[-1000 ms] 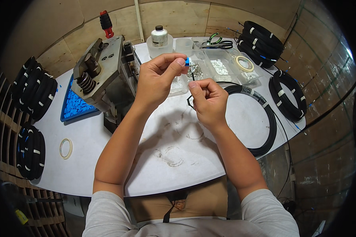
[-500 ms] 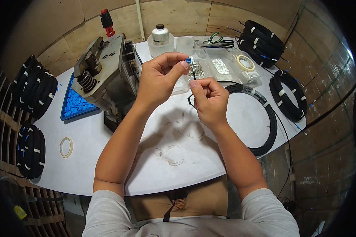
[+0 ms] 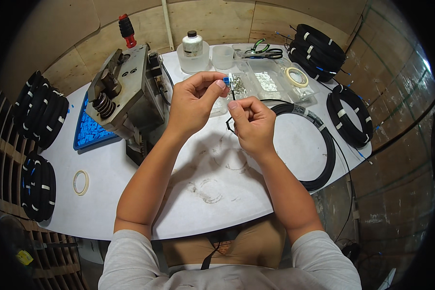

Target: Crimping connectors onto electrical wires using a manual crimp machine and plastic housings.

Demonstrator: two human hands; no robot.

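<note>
Between the thumb and forefinger of my left hand (image 3: 193, 104) is a small blue plastic connector (image 3: 226, 80). My right hand (image 3: 253, 125) is closed on a thin black cable (image 3: 233, 94), its thumb pressed against the forefinger. The cable's pale tip rises from this grip to the connector's right side. Whether the tip is inside the connector or only beside it, I cannot tell. A short bent length of cable sticks out left of the right hand. Behind that hand lies a large black cable coil (image 3: 329, 145) on the white table (image 3: 237, 203).
At left stands a metal press (image 3: 125, 79) beside a blue tray (image 3: 77, 145) of small blue pieces. Clear bins (image 3: 266, 81) with small metal parts, a bottle (image 3: 192, 44), scissors (image 3: 270, 53) and tape (image 3: 81, 182) are on the table. More black coils (image 3: 316, 50) stack at both sides.
Both hands have shifted slightly left, and the connector sits a little lower, showing more of its blue side. Both grips stay closed. The whole view has also moved slightly.
</note>
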